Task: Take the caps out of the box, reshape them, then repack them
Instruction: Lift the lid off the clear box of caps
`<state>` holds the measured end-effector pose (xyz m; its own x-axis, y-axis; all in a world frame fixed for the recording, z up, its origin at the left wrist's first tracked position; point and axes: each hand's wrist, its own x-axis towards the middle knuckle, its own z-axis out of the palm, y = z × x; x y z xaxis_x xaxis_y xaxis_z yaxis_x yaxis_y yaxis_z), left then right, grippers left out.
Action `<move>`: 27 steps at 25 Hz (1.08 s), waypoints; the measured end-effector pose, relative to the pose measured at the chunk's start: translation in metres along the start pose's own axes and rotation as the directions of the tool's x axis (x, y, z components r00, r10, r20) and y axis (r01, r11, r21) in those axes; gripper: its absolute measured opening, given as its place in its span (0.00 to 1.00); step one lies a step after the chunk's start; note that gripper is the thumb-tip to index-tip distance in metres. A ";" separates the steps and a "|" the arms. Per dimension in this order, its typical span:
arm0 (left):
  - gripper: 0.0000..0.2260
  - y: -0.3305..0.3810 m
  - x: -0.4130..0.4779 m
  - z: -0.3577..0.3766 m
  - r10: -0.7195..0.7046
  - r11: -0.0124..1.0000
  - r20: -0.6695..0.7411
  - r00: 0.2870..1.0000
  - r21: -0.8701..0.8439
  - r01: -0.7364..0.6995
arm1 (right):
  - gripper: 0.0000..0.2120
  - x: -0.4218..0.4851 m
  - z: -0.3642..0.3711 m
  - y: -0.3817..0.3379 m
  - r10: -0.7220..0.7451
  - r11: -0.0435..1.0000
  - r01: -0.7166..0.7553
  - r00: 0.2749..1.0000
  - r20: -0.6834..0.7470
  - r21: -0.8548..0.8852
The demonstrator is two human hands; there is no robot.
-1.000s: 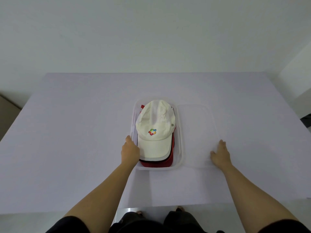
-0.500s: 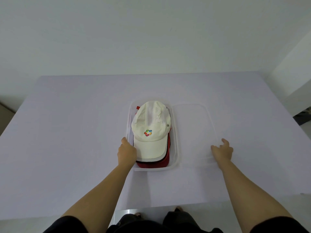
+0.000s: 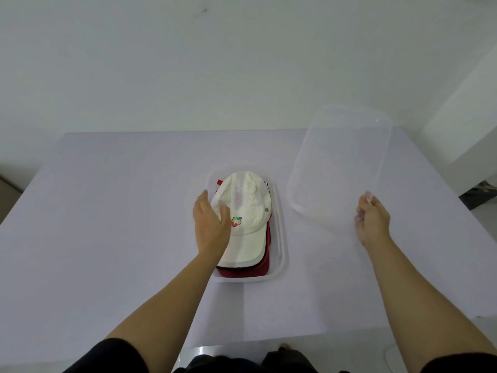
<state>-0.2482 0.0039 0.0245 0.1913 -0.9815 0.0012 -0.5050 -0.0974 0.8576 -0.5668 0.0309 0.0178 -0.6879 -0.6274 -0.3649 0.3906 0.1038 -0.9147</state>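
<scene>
I am seeing the left hand (image 3: 211,224) reaching over the white cap (image 3: 247,208), its fingers (image 3: 202,201) loosely spread and gripping nothing. The thumb is lying against the crown, though I cannot tell whether it is pressing. The white cap is sitting on top of a stack in the clear box (image 3: 281,254) at the middle of the tabletop (image 3: 107,211), with a red cap (image 3: 258,267) showing beneath its brim. The right hand (image 3: 372,222) is pinching the near corner of the clear lid (image 3: 338,168), fingers curled round its edge. It is holding the lid tilted up off the tabletop, to the right of the box.
</scene>
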 end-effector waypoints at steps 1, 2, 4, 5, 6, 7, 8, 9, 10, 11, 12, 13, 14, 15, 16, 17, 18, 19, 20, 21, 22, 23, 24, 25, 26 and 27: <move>0.25 0.012 0.003 0.001 0.022 0.996 0.063 0.998 -0.093 -0.016 | 0.14 -0.007 0.014 -0.006 -0.002 0.997 -0.002 0.999 0.045 0.082; 0.26 0.025 0.007 0.002 0.027 0.979 0.130 0.991 -0.206 0.001 | 0.12 -0.014 0.029 -0.008 -0.005 0.992 -0.008 0.995 0.101 0.128; 0.31 0.047 0.017 -0.001 -0.001 0.899 0.251 0.968 -0.424 0.111 | 0.12 -0.033 0.060 -0.008 -0.014 0.990 -0.020 0.972 0.236 0.141; 0.33 0.052 0.022 -0.004 -0.002 0.861 0.267 0.964 -0.490 0.137 | 0.13 -0.045 0.075 -0.007 -0.020 0.993 -0.016 0.954 0.300 0.118; 0.34 0.053 0.027 -0.009 -0.002 0.839 0.251 0.968 -0.526 0.138 | 0.15 -0.055 0.087 -0.002 -0.029 0.996 -0.001 0.934 0.356 0.084; 0.33 0.052 0.033 -0.016 -0.008 0.831 0.206 0.978 -0.543 0.121 | 0.17 -0.062 0.097 0.003 -0.032 0.999 0.016 0.918 0.396 0.044; 0.31 0.048 0.038 -0.025 -0.020 0.823 0.153 0.988 -0.558 0.103 | 0.18 -0.071 0.106 0.008 -0.036 0.999 0.042 0.898 0.438 -0.005; 0.29 0.040 0.043 -0.035 -0.047 0.822 0.101 0.994 -0.561 0.096 | 0.19 -0.080 0.116 0.015 -0.027 0.995 0.069 0.873 0.486 -0.070; 0.29 0.030 0.048 -0.046 -0.081 0.823 0.065 0.995 -0.559 0.104 | 0.20 -0.089 0.124 0.021 -0.009 0.982 0.109 0.840 0.543 -0.153; 0.28 0.019 0.052 -0.057 -0.118 0.828 0.044 0.992 -0.547 0.123 | 0.21 -0.097 0.130 0.027 0.022 0.956 0.160 0.796 0.605 -0.246; 0.27 0.006 0.056 -0.069 -0.151 0.824 0.034 0.988 -0.547 0.144 | 0.23 -0.102 0.136 0.035 0.065 0.911 0.228 0.744 0.666 -0.343; 0.26 -0.009 0.059 -0.081 -0.180 0.815 0.031 0.983 -0.554 0.166 | 0.26 -0.106 0.140 0.042 0.107 0.847 0.311 0.694 0.712 -0.431; 0.24 -0.024 0.062 -0.093 -0.211 0.802 0.033 0.977 -0.566 0.192 | 0.29 -0.109 0.142 0.050 0.126 0.764 0.408 0.667 0.735 -0.501; 0.22 -0.040 0.065 -0.105 -0.242 0.793 0.033 0.970 -0.569 0.217 | 0.30 -0.111 0.141 0.059 0.096 0.668 0.504 0.672 0.734 -0.548; 0.22 -0.055 0.067 -0.118 -0.281 0.785 0.032 0.959 -0.567 0.249 | 0.30 -0.112 0.138 0.066 0.011 0.559 0.583 0.706 0.708 -0.590; 0.22 -0.072 0.069 -0.130 -0.327 0.782 0.024 0.945 -0.554 0.285 | 0.31 -0.112 0.134 0.074 -0.090 0.465 0.615 0.749 0.656 -0.637; 0.22 -0.085 0.069 -0.140 -0.375 0.778 0.015 0.927 -0.539 0.323 | 0.33 -0.114 0.128 0.080 -0.176 0.402 0.592 0.799 0.575 -0.699; 0.22 -0.099 0.069 -0.149 -0.415 0.774 0.004 0.910 -0.524 0.356 | 0.34 -0.113 0.119 0.089 -0.205 0.388 0.513 0.858 0.471 -0.765; 0.20 -0.110 0.068 -0.155 -0.449 0.768 -0.003 0.894 -0.513 0.384 | 0.35 -0.115 0.111 0.098 -0.176 0.408 0.412 0.911 0.373 -0.815; 0.19 -0.121 0.066 -0.160 -0.471 0.763 -0.009 0.882 -0.506 0.402 | 0.35 -0.115 0.104 0.107 -0.099 0.426 0.323 0.945 0.312 -0.845; 0.18 -0.128 0.064 -0.163 -0.489 0.759 -0.009 0.872 -0.497 0.421 | 0.34 -0.116 0.099 0.115 -0.011 0.446 0.278 0.952 0.305 -0.851; 0.18 -0.136 0.063 -0.164 -0.500 0.759 -0.004 0.866 -0.483 0.436 | 0.33 -0.117 0.094 0.122 0.045 0.463 0.275 0.942 0.333 -0.842; 0.19 -0.141 0.062 -0.164 -0.507 0.761 0.008 0.862 -0.465 0.453 | 0.30 -0.117 0.090 0.126 0.056 0.472 0.301 0.928 0.369 -0.828; 0.20 -0.147 0.063 -0.163 -0.507 0.767 0.023 0.861 -0.443 0.464 | 0.28 -0.116 0.088 0.128 0.032 0.472 0.336 0.917 0.397 -0.815; 0.22 -0.150 0.064 -0.162 -0.506 0.773 0.044 0.861 -0.420 0.475 | 0.26 -0.114 0.087 0.128 0.002 0.470 0.358 0.914 0.406 -0.807; 0.23 -0.155 0.067 -0.160 -0.501 0.781 0.064 0.863 -0.395 0.483 | 0.25 -0.113 0.086 0.129 -0.016 0.470 0.363 0.915 0.403 -0.805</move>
<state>-0.0226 -0.0203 -0.0257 0.3640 -0.8090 -0.4616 0.0304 -0.4850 0.8740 -0.3857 0.0485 -0.0443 -0.3887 -0.8869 -0.2496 -0.5580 0.4421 -0.7023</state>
